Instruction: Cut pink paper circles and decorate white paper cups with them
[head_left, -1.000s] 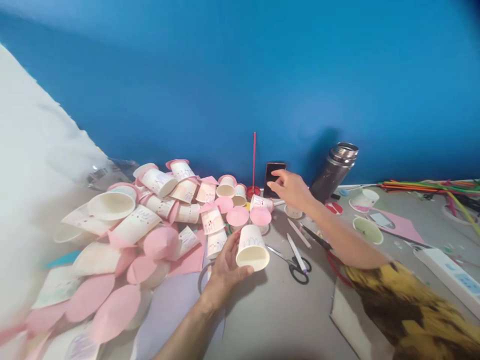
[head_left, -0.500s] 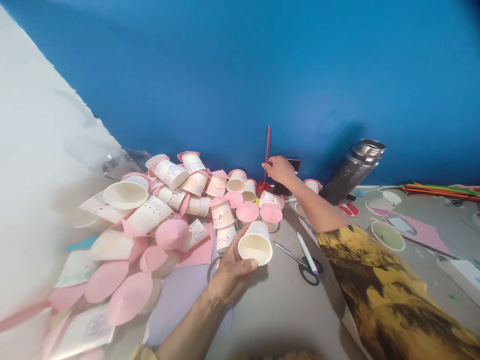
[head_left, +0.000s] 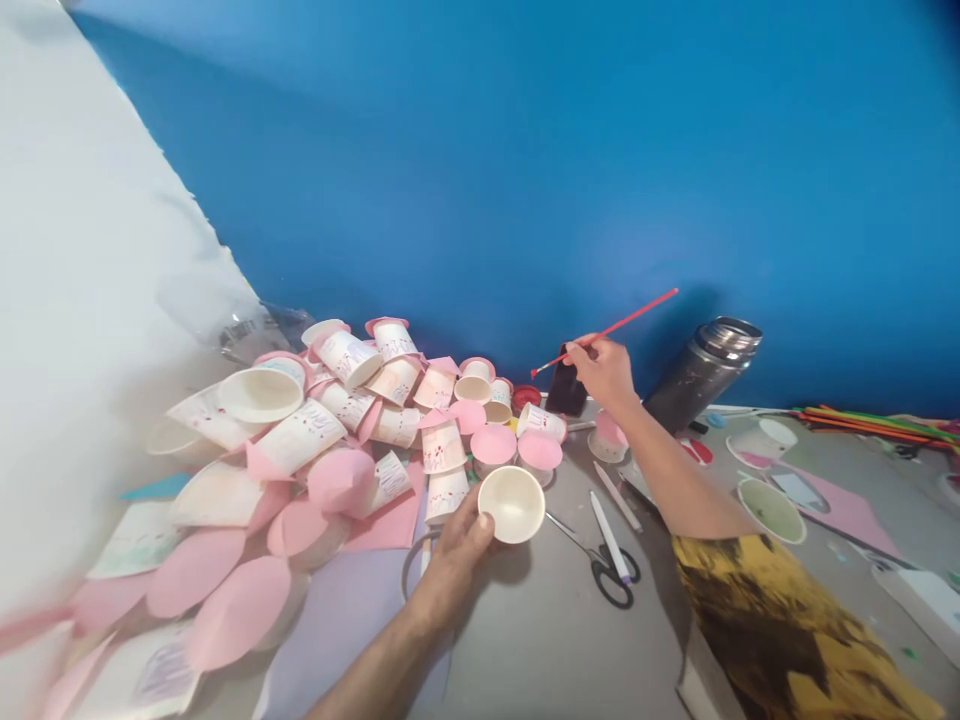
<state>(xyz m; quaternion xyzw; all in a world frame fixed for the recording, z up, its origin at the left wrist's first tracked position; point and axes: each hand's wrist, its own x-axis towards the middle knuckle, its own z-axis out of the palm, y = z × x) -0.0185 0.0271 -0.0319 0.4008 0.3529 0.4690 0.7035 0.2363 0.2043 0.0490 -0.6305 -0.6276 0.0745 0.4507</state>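
Observation:
My left hand (head_left: 457,556) grips a white paper cup (head_left: 511,503) by its side, the open mouth turned toward me, just above the grey table. My right hand (head_left: 604,370) is farther back near the blue wall and pinches a thin red paintbrush (head_left: 606,330), lifted and slanting up to the right. Under that hand a dark phone (head_left: 564,388) leans against the wall, beside a small red paint pot (head_left: 526,398). A heap of decorated paper cups with pink paper discs (head_left: 352,430) lies left of the held cup.
Black-handled scissors (head_left: 604,560) and a white pen (head_left: 610,522) lie right of the cup. A steel flask (head_left: 703,360) leans at the wall. Further right are cut cups (head_left: 771,508), pink paper (head_left: 844,500), coloured sticks (head_left: 874,420) and a white power strip (head_left: 926,598).
My right hand took the red brush out of the paint pot and lifted it, tilting it from upright to slanted. The left hand turned the cup's mouth more toward me.

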